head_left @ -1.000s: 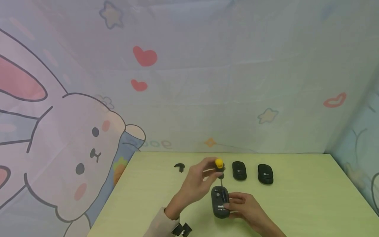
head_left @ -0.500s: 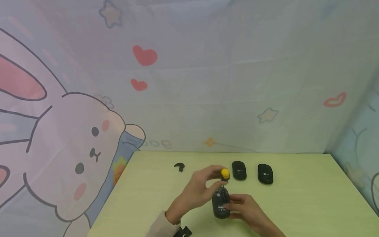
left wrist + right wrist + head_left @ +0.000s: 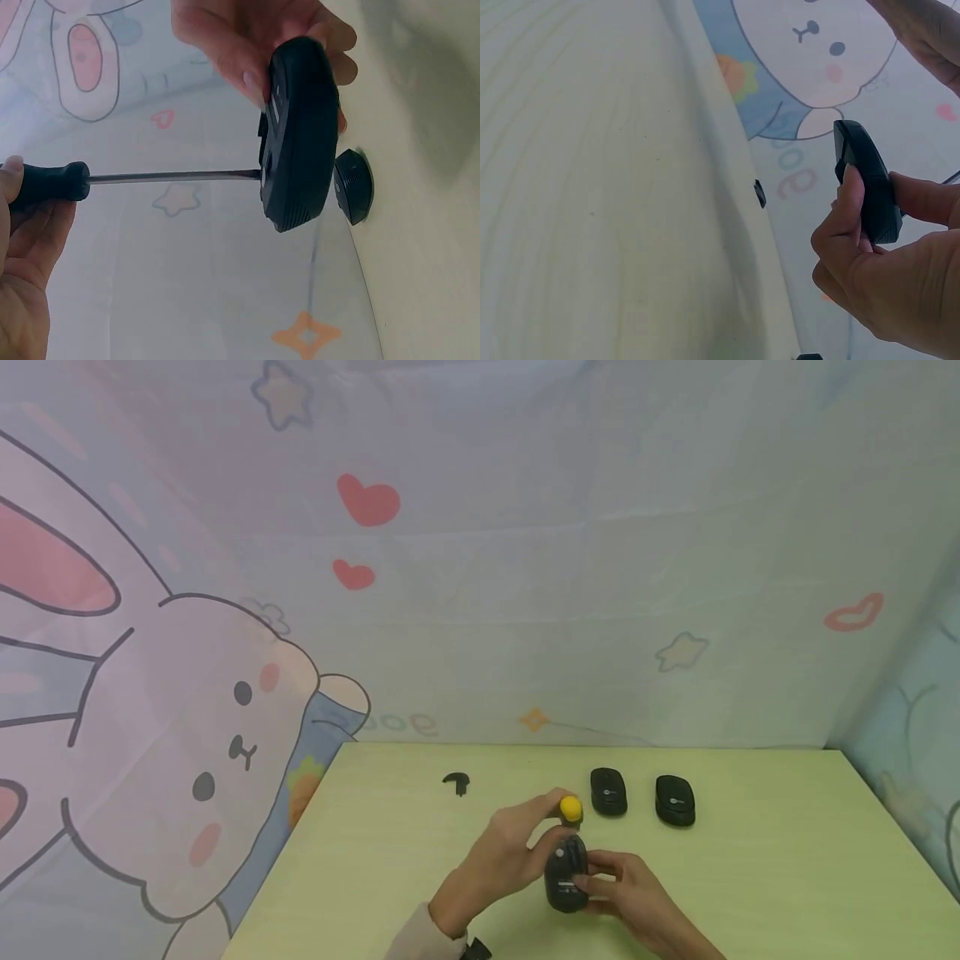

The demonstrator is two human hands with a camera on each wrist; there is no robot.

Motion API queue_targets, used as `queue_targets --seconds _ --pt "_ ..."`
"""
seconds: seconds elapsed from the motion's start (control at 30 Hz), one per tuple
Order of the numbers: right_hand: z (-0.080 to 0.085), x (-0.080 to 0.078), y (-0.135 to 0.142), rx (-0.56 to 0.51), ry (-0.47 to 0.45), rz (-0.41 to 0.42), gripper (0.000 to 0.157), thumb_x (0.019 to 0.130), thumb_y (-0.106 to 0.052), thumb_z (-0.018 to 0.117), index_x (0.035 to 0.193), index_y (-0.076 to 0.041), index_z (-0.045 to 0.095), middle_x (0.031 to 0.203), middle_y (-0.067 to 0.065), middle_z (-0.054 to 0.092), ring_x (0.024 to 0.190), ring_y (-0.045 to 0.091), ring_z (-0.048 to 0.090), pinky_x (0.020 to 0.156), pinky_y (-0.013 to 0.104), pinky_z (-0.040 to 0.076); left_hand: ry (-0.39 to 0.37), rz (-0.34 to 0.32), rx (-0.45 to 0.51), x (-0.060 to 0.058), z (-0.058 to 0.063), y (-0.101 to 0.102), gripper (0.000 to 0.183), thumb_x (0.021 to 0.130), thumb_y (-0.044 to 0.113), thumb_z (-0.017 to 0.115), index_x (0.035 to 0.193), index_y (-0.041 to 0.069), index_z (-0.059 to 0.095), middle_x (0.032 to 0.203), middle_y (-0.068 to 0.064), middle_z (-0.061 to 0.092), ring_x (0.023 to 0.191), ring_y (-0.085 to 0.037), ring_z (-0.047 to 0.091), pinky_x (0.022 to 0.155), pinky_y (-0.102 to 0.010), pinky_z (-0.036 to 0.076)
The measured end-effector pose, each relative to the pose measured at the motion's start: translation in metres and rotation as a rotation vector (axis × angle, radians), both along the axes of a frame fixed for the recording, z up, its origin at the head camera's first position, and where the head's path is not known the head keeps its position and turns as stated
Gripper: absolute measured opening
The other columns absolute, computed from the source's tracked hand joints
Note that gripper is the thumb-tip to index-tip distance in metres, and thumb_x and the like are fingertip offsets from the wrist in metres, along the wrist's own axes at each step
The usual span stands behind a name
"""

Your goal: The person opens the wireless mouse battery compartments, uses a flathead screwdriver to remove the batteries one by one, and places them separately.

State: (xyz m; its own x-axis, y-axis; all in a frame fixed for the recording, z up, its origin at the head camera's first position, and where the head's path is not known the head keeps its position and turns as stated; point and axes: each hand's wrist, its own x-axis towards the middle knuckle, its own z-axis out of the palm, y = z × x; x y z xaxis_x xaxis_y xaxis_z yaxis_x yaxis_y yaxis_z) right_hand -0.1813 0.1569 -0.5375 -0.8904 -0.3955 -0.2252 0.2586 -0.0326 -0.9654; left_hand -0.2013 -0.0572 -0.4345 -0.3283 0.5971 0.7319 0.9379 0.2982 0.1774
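My left hand (image 3: 504, 852) grips a screwdriver (image 3: 571, 808) with a yellow end on its dark handle. In the left wrist view its metal shaft (image 3: 172, 178) runs straight to the underside of a black computer mouse (image 3: 309, 135), with the tip right at that surface near one end. My right hand (image 3: 628, 889) holds this mouse by its side, thumb on the underside, which faces up toward the head camera. A dark slot and a white label show on the underside. In the right wrist view the mouse (image 3: 875, 184) stands clear of the table between thumb and fingers.
Two more black mice, one nearer (image 3: 608, 792) and one further right (image 3: 675, 800), lie at the back of the pale green table (image 3: 780, 860). A small black hooked piece (image 3: 457, 782) lies back left. Behind the table hangs a printed cloth (image 3: 480, 635).
My left hand has brought the screwdriver down and slightly right, so its tip now meets the mouse. The mouse has shifted slightly right, still in my right hand.
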Motion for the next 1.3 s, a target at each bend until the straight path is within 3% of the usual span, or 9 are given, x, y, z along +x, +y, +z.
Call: queue_targets --seconds 0.3,0.43,0.73,1.0,1.3 --pt "-0.002 0.001 -0.002 -0.006 0.021 0.006 0.064 0.099 -0.017 0.073 0.15 0.011 0.047 0.12 0.012 0.06 0.105 0.018 0.067 0.091 0.038 0.066 -0.011 0.017 0.076 -0.015 0.006 -0.002 0.04 0.097 0.004 0.074 0.133 0.003 0.058 0.109 -0.007 0.077 0.1 -0.016 0.079 0.094 -0.016 0.061" --pt "-0.001 0.001 -0.002 -0.014 0.045 0.023 0.062 0.1 -0.016 0.072 0.149 0.012 0.047 0.117 0.011 0.061 0.102 0.017 0.069 0.088 0.036 0.066 -0.047 -0.005 0.13 -0.022 0.01 -0.003 0.039 0.095 -0.002 0.074 0.131 -0.001 0.06 0.107 -0.012 0.078 0.096 -0.02 0.08 0.09 -0.016 0.062" --pt "0.001 0.004 -0.003 0.019 0.057 0.03 0.063 0.099 -0.017 0.072 0.148 0.014 0.047 0.119 0.013 0.062 0.101 0.018 0.072 0.087 0.037 0.067 -0.177 -0.029 0.199 -0.033 0.01 -0.003 0.029 0.098 -0.003 0.069 0.126 0.0 0.063 0.103 -0.014 0.077 0.096 -0.023 0.081 0.089 -0.018 0.063" --pt "-0.004 0.006 -0.004 0.034 0.034 0.043 0.063 0.1 -0.017 0.071 0.15 0.013 0.046 0.124 0.015 0.06 0.102 0.02 0.071 0.089 0.037 0.066 -0.288 0.037 0.23 -0.046 0.005 -0.005 0.025 0.101 0.005 0.069 0.125 0.0 0.067 0.103 -0.016 0.08 0.095 -0.025 0.081 0.085 -0.018 0.064" --pt "-0.004 0.007 -0.007 0.056 0.055 0.041 0.059 0.099 -0.015 0.071 0.147 0.013 0.049 0.123 0.015 0.062 0.1 0.019 0.072 0.087 0.038 0.067 -0.47 0.098 0.243 -0.062 0.001 -0.014 0.021 0.105 0.015 0.066 0.121 0.003 0.069 0.104 -0.016 0.082 0.09 -0.026 0.082 0.085 -0.023 0.066"
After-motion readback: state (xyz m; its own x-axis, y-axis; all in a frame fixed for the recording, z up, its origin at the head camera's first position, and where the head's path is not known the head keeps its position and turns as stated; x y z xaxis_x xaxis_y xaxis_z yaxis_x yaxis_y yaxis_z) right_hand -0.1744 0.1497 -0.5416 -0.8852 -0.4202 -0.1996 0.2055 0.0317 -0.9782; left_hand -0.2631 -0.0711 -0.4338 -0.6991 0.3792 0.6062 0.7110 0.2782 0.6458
